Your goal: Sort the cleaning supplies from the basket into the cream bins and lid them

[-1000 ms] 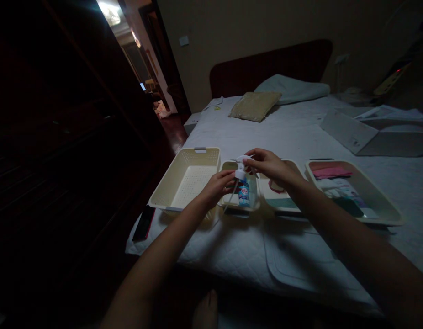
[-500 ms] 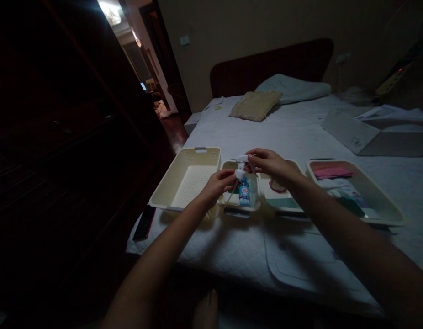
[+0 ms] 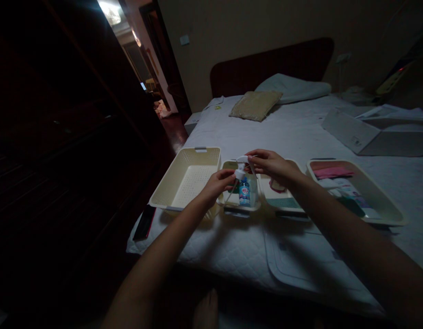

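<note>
1. Your left hand (image 3: 216, 186) pinches the collar of the white pump head (image 3: 240, 170) between thumb and fingers.
2. Your right hand (image 3: 271, 165) has its fingertips closed on the upper part of the same pump head, at the spout side; some of its fingers are hidden.
3. The pump head is held above the small bin (image 3: 222, 202), and its thin tube slants down and leftward, beside the blue bottle (image 3: 245, 192) in that bin.
4. To your left, the perforated basket (image 3: 194, 187) sits close by the small bin, its front rim near the bed's front edge.
5. On your right, the middle tray (image 3: 273, 201), holding a green cloth (image 3: 283, 203), is just beside the small bin, so side room at rim height is tight.
6. Farther right is the large bin (image 3: 386, 205), with a pink cloth (image 3: 330, 172) at its back end.
7. The dark flat object (image 3: 144, 224) lies at the bed's front left corner, right by the edge.
8. A pale flat lid (image 3: 300, 260) reaches toward the front edge of the bed (image 3: 228, 256).
9. Beyond the bins, white sheet stretches back to the beige cushion (image 3: 255, 105); the white box (image 3: 369, 135) bounds it on your right.
</note>
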`<state>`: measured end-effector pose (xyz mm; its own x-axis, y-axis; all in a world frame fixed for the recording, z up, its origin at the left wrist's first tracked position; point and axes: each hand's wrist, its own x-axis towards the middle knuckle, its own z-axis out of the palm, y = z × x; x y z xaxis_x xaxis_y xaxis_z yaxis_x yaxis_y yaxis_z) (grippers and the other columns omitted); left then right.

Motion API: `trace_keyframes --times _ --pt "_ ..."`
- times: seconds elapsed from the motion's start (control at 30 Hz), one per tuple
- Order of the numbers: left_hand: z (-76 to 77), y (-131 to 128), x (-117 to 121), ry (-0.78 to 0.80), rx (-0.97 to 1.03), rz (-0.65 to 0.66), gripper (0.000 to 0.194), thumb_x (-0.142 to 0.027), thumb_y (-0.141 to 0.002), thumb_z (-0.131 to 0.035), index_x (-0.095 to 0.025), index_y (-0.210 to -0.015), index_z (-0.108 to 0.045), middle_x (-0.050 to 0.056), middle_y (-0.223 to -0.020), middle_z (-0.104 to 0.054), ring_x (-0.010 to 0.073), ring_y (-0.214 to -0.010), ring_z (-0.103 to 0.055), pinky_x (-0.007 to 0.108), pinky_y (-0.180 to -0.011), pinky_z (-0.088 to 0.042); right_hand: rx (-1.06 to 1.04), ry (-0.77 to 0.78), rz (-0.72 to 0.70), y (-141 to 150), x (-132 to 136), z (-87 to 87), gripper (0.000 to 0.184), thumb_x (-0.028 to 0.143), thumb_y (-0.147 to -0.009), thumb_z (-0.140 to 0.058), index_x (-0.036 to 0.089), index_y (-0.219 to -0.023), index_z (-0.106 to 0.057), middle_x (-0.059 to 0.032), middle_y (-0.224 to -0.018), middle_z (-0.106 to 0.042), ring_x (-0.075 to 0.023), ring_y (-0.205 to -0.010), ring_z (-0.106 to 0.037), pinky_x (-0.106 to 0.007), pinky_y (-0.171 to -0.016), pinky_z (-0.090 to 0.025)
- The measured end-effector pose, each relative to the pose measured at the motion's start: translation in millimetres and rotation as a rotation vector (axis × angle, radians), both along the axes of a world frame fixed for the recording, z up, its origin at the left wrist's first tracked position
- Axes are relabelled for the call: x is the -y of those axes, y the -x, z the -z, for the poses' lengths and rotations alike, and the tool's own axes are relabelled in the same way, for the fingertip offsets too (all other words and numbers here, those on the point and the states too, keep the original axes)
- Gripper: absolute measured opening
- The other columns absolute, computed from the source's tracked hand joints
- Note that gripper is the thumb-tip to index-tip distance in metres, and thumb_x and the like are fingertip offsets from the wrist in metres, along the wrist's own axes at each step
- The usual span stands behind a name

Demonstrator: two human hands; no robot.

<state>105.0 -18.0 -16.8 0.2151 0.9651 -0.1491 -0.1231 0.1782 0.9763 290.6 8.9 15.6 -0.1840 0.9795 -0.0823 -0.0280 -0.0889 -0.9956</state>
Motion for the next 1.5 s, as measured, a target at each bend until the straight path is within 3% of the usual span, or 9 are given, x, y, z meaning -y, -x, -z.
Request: trace_keyframes --times 0.1,0.33,0.43,0.53,0.8,1.0,1.2,1.33,1.5 --pt "3.0 -1.4 -0.4 -0.157 -0.133 -0.034 0.016 -0.021 -0.078 -0.065 -0.015 -0.092 -0.065 0.004 -0.090 -0.067 0.0140 -0.079 -0.062 0.029 -0.074 -0.049 -0.019 -0.018 0.002 1.2 0.6 1.6 0.003 0.017 -0.083 -0.064 0.018 -0.086 -0.064 -0.0022 -0.074 -0.066 -0.0104 -0.065 -0.064 -0.027 -0.072 -0.054" --pt "0.2 -4.0 11.1 -0.868 -0.706 -0.236 0.016 -0.020 -0.081 -0.061 -0.017 -0.097 -0.062 0.007 -0.099 -0.065 0.0194 -0.094 -0.061 0.034 -0.085 -0.049 -0.093 0.029 0.123 9.7 6.6 -6.1 0.007 0.009 -0.084 -0.060 0.015 -0.081 -0.059 -0.0017 -0.070 -0.064 -0.0094 -0.060 -0.063 -0.024 -0.068 -0.053" --pt "-3.0 -7.4 16.2 -0.996 -0.772 -0.226 0.023 -0.020 -0.080 -0.065 -0.017 -0.102 -0.060 0.008 -0.102 -0.063 0.0200 -0.098 -0.059 0.036 -0.089 -0.049 -0.112 0.046 0.149 12.9 12.2 -12.8 0.009 0.007 -0.085 -0.056 0.014 -0.080 -0.058 -0.0033 -0.071 -0.065 -0.0092 -0.060 -0.064 -0.022 -0.067 -0.053" --pt "-2.0 -10.3 16.1 -1.020 -0.776 -0.240 0.029 -0.018 -0.077 -0.068 -0.017 -0.104 -0.058 0.008 -0.104 -0.061 0.0194 -0.098 -0.059 0.035 -0.088 -0.050 -0.105 0.036 0.151 15.1 16.6 -16.0 0.009 0.009 -0.085 -0.056 0.014 -0.078 -0.058 -0.0030 -0.071 -0.064 -0.0081 -0.059 -0.062 -0.020 -0.064 -0.053" --pt "8.3 -9.1 4.4 -0.856 -0.572 -0.297 0.016 -0.019 -0.074 -0.068 -0.018 -0.088 -0.061 0.004 -0.091 -0.061 0.0159 -0.086 -0.059 0.029 -0.077 -0.052 -0.087 0.030 0.125 15.2 15.0 -11.4 0.007 0.011 -0.081 -0.061 0.017 -0.085 -0.059 -0.0001 -0.076 -0.064 -0.0091 -0.064 -0.064 -0.025 -0.071 -0.055" --pt "9.5 -7.5 -1.2 -0.378 -0.190 -0.288 0.023 -0.025 -0.066 -0.074 -0.015 -0.083 -0.061 0.002 -0.082 -0.065 0.0127 -0.075 -0.063 0.028 -0.076 -0.051 -0.026 -0.014 0.130 7.6 11.1 -13.7 0.002 0.019 -0.089 -0.055 0.018 -0.091 -0.057 -0.0031 -0.084 -0.067 -0.0096 -0.066 -0.064 -0.025 -0.070 -0.054" --pt "2.0 -7.5 2.0 -0.013 0.188 -0.184 0.023 -0.020 -0.068 -0.073 -0.014 -0.088 -0.063 0.002 -0.079 -0.068 0.0119 -0.074 -0.064 0.031 -0.085 -0.049 0.043 -0.092 0.088 0.1 6.4 -7.5 0.017 0.020 -0.082 -0.066 0.018 -0.098 -0.062 -0.0068 -0.099 -0.067 -0.0127 -0.080 -0.065 -0.026 -0.073 -0.054" --pt "-3.3 -10.1 6.7 0.069 0.263 -0.079 0.018 -0.017 -0.072 -0.070 -0.013 -0.089 -0.066 0.004 -0.083 -0.070 0.0123 -0.074 -0.065 0.031 -0.086 -0.049 0.040 -0.076 0.062 3.6 7.5 -3.5 0.021 0.020 -0.082 -0.067 0.018 -0.102 -0.062 -0.0072 -0.104 -0.067 -0.0131 -0.083 -0.065 -0.024 -0.070 -0.054" --pt "-1.7 -12.1 8.9 0.114 0.286 0.015 0.018 -0.017 -0.075 -0.068 -0.012 -0.093 -0.066 0.006 -0.083 -0.070 0.0125 -0.072 -0.066 0.030 -0.083 -0.050 -0.003 -0.041 -0.006 7.3 8.8 1.4 0.012 0.017 -0.082 -0.065 0.018 -0.095 -0.063 -0.0042 -0.087 -0.068 -0.0111 -0.072 -0.063 -0.025 -0.071 -0.054"
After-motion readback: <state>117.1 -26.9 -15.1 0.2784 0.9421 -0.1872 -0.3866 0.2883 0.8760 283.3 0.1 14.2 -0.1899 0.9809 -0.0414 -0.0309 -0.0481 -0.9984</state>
